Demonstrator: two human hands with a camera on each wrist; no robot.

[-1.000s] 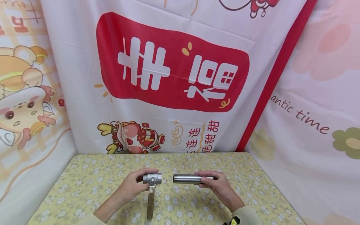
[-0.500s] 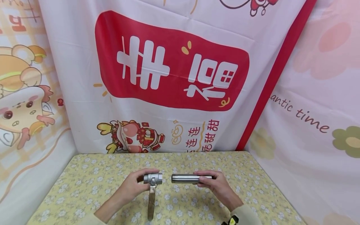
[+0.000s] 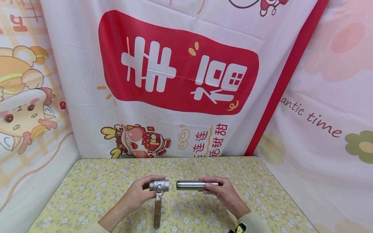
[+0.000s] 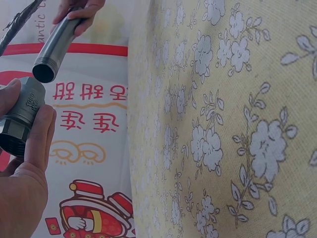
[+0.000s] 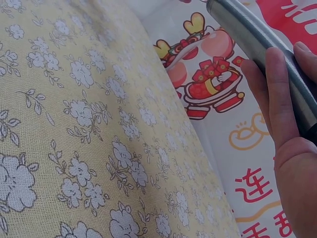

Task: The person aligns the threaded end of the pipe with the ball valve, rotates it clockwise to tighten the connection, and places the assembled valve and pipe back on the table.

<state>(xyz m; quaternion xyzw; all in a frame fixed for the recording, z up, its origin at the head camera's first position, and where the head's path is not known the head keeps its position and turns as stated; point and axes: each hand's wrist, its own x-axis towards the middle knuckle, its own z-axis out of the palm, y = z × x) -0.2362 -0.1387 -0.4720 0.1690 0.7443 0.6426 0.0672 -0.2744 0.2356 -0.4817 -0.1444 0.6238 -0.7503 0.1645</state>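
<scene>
My left hand (image 3: 138, 193) grips a silver ball valve (image 3: 161, 185) between thumb and fingers, its lever handle (image 3: 157, 210) pointing down toward me. In the left wrist view the valve body (image 4: 27, 105) shows raised lettering and a hex end. My right hand (image 3: 222, 193) holds a steel pipe (image 3: 189, 185) near its right end, roughly level. Threads ring the pipe's near end (image 4: 45, 67) in the left wrist view. The pipe's left end faces the valve's right opening, with a small gap between them. Fingers lie along the pipe (image 5: 257, 44) in the right wrist view.
Under both hands spreads a table with a yellow floral cloth (image 3: 186, 213). A white hanging with a red panel (image 3: 180, 68) stands behind its far edge. Printed fabric hangs at the left (image 3: 26, 97) and right (image 3: 329, 106).
My right hand has moved slightly left with the pipe, narrowing the gap to the valve. The left hand and the valve have shifted very slightly right.
</scene>
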